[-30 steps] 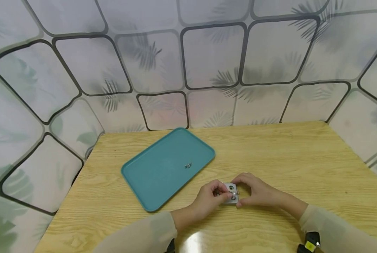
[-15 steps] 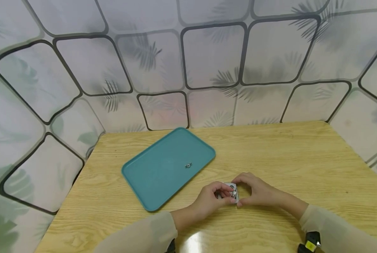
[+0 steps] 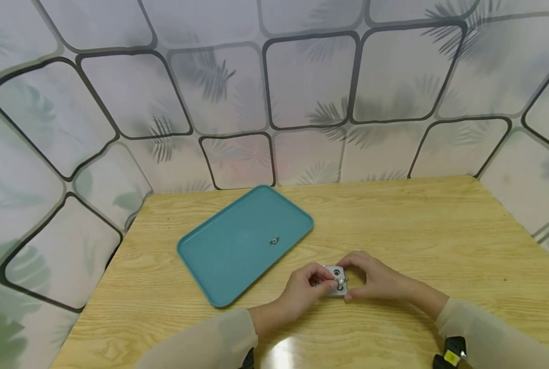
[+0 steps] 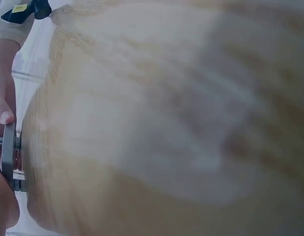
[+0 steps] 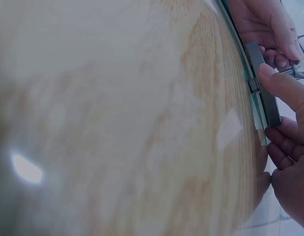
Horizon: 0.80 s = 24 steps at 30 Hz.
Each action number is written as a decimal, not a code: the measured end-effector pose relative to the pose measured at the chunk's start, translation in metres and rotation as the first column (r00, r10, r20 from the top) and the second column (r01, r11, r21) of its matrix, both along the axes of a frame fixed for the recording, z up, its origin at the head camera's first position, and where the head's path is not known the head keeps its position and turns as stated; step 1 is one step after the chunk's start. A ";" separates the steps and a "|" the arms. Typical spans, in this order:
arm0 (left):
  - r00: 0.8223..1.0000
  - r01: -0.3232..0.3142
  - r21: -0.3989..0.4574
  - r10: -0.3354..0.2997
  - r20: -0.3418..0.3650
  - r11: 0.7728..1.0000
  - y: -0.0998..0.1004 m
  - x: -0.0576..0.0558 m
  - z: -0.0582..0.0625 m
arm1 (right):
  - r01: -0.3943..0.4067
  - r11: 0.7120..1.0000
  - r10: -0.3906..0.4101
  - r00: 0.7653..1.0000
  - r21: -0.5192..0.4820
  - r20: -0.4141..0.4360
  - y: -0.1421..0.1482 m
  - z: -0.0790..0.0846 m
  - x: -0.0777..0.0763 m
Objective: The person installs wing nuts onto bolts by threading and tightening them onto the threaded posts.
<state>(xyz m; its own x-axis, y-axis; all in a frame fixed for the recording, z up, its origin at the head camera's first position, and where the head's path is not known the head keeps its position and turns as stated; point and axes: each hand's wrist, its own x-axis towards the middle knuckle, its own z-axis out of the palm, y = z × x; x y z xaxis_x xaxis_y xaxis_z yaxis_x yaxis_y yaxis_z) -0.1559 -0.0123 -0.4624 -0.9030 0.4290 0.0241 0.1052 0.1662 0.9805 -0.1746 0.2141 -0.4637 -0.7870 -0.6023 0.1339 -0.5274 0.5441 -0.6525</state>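
Note:
A small grey metal plate (image 3: 342,273) with holes is held just over the wooden table between both hands. My right hand (image 3: 377,279) grips its right side, thumb and fingers at opposite edges. A threaded bolt rises from the plate, with a silvery wing nut (image 5: 296,67) on it. Thumb and forefinger of my left hand (image 3: 304,287) pinch this wing nut, hiding the plate's left part in the head view. Seen edge-on in the left wrist view, the plate (image 4: 8,153) has bolt heads (image 4: 18,185) on its underside.
Left of the hands lies a teal tray (image 3: 228,256) on the wooden table (image 3: 417,220). One small metal wing nut (image 3: 274,241) sits in the tray. A leaf-patterned curtain (image 3: 311,82) stands behind and beside the table.
My left fingers spread round the wing nut half a second ago, then drew back to a pinch on it. The right hand and the plate have hardly moved.

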 end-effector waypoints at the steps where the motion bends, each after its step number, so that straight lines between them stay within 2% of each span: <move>1: 1.000 -0.008 -0.004 0.008 -0.001 1.000 0.000 0.000 0.001 | 0.000 1.000 0.000 1.000 -0.001 0.001 0.000 0.000 0.000; 5: 1.000 -0.018 -0.013 0.018 -0.007 1.000 0.001 0.000 0.000 | 0.002 1.000 -0.002 1.000 0.001 0.000 0.000 0.000 0.000; 11: 1.000 0.014 -0.012 -0.014 -0.006 1.000 0.003 0.000 0.003 | -0.003 1.000 0.003 1.000 0.003 -0.023 0.000 0.000 0.000; 19: 0.993 0.114 -0.054 -0.116 -0.033 0.992 0.002 0.001 0.004 | -0.020 1.000 0.020 0.999 -0.003 -0.036 0.001 -0.001 0.000; 24: 0.994 0.098 -0.071 -0.101 -0.039 0.993 0.002 0.001 0.004 | -0.017 1.000 0.016 0.999 -0.002 -0.042 0.001 -0.001 0.000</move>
